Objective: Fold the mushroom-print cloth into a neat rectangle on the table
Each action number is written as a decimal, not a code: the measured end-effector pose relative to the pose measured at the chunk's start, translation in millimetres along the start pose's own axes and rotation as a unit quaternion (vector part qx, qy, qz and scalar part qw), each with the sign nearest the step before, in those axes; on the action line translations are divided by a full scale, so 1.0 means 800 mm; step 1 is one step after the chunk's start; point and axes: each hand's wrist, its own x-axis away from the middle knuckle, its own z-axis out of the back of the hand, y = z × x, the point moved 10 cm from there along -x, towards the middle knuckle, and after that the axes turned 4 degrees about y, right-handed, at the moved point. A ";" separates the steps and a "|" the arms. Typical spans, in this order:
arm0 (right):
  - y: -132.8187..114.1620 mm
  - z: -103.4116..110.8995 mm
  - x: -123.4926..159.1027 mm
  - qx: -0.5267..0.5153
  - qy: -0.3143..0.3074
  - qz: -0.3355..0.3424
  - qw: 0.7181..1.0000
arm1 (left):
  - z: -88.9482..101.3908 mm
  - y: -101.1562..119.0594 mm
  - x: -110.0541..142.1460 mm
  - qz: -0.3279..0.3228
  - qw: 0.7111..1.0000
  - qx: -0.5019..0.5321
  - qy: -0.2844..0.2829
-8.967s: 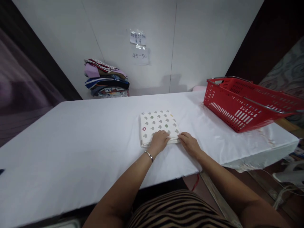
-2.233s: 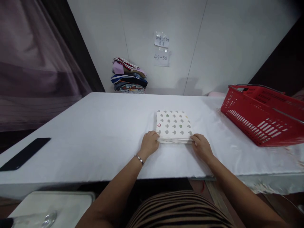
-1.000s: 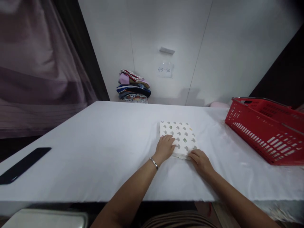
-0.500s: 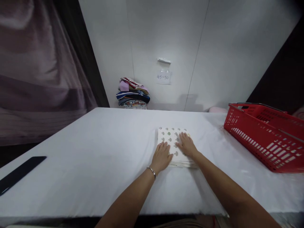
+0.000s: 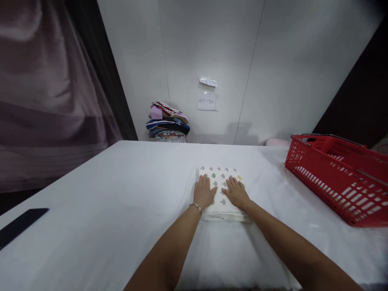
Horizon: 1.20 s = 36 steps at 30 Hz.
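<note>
A folded white cloth point(image 5: 218, 206) with small grey tree-like prints and a few green and yellow ones lies on the white-covered table point(image 5: 136, 202). Its layers show along the near edge. My left hand point(image 5: 205, 192) rests flat on the cloth's left side, fingers stretched out and pointing away from me. A bracelet point(image 5: 196, 207) circles that wrist. On the right side of the cloth lies my right hand point(image 5: 236, 193), palm down with the fingers spread. Neither hand grasps anything.
A red plastic basket point(image 5: 333, 178) stands on the table at the right. Folded clothes point(image 5: 168, 121) are piled beyond the far edge, against the wall. A flat dark object point(image 5: 21, 226) lies at the left, and a pinkish curtain point(image 5: 54, 93) hangs beyond.
My left hand has slid slightly away from me along the cloth's left side. The right hand has moved slightly nearer to me. The head view has shifted a little.
</note>
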 end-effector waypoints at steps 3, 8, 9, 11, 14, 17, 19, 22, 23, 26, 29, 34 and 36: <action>0.012 0.011 -0.021 -0.009 0.007 -0.022 1.000 | -0.010 -0.009 0.005 -0.001 1.000 0.024 0.016; 0.049 0.002 -0.049 -0.033 0.037 -0.059 0.997 | -0.007 -0.009 0.006 -0.005 0.998 0.051 0.030; 0.053 -0.004 -0.050 -0.042 0.039 -0.056 0.997 | -0.007 -0.009 0.006 -0.006 0.998 0.052 0.028; 0.059 -0.013 -0.052 -0.054 0.051 -0.049 0.996 | -0.007 -0.009 0.005 -0.003 0.998 0.050 0.024; 0.063 -0.018 -0.056 -0.070 0.065 -0.042 0.995 | -0.005 -0.009 0.006 0.007 0.998 0.052 0.024; 0.067 -0.017 -0.058 -0.101 0.057 -0.032 0.993 | -0.001 -0.010 0.008 0.022 0.997 0.062 0.027; 0.080 -0.015 -0.049 -0.131 0.058 -0.053 0.988 | 0.005 -0.017 0.013 0.052 0.996 0.067 0.032; 0.108 -0.014 -0.012 -0.176 0.082 -0.109 0.975 | 0.019 -0.035 0.026 0.112 0.989 0.083 0.053; 0.115 -0.015 0.005 -0.201 0.090 -0.124 0.968 | 0.024 -0.042 0.031 0.131 0.985 0.092 0.058; 0.129 -0.016 0.048 -0.255 0.121 -0.149 0.948 | 0.029 -0.055 0.048 0.181 0.975 0.122 0.049; 0.136 -0.004 0.063 -0.285 0.152 -0.133 0.937 | 0.026 -0.052 0.068 0.206 0.967 0.147 0.032; 0.169 0.014 0.042 -0.259 0.090 -0.144 0.951 | 0.008 -0.015 0.103 0.149 0.964 0.221 0.003; 0.164 0.025 0.032 -0.189 0.065 -0.120 0.972 | 0.004 -0.013 0.112 0.136 0.962 0.236 -0.006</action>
